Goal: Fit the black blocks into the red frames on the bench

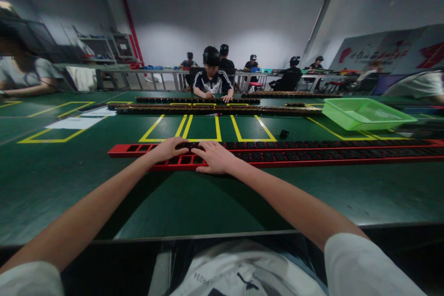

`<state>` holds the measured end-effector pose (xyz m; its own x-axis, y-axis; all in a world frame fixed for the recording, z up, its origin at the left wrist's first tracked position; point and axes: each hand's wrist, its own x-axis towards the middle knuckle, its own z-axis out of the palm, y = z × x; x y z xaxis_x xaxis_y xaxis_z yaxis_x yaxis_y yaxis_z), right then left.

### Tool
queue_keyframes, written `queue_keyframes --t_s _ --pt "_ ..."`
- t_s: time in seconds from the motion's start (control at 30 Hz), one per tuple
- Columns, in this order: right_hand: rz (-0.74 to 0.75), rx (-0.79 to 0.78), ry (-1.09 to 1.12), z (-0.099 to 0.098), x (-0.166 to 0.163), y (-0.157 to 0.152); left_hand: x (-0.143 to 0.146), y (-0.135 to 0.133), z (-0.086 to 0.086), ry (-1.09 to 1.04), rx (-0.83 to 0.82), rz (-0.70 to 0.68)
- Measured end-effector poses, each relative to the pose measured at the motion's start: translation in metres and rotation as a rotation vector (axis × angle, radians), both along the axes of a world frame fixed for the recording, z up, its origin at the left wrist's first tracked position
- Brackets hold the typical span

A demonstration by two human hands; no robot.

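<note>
Two long red strips (pixel 312 153) with rows of black sockets lie side by side across the green table, running off to the right. My left hand (pixel 169 148) rests on top of the strips near their left part, fingers flat and pointing right. My right hand (pixel 215 156) lies beside it, fingers stretched out flat over the sockets, fingertips almost meeting those of the left hand. Neither hand grips anything. A small black piece (pixel 284 134) sits on the table just beyond the strips.
A green plastic basket (pixel 362 113) stands at the right. Yellow tape boxes (pixel 208 128) mark the green table (pixel 222 194). A person (pixel 212 81) opposite works on long dark strips (pixel 215 109). White sheets (pixel 74 123) lie at the left. More people sit behind.
</note>
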<state>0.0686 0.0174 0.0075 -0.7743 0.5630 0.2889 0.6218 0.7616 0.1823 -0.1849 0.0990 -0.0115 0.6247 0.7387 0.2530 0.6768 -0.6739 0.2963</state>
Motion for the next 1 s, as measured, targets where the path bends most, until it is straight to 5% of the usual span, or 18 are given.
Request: queue_keyframes --t_s 0.67,1.0 --pt "-0.017 -0.04 -0.023 0.002 0.001 0.0 0.001 -0.002 0.002 0.005 -0.013 -0.001" --pt "-0.003 -0.026 -0.013 0.003 0.001 -0.001 0.007 -0.019 0.011 -0.026 0.291 -0.198"
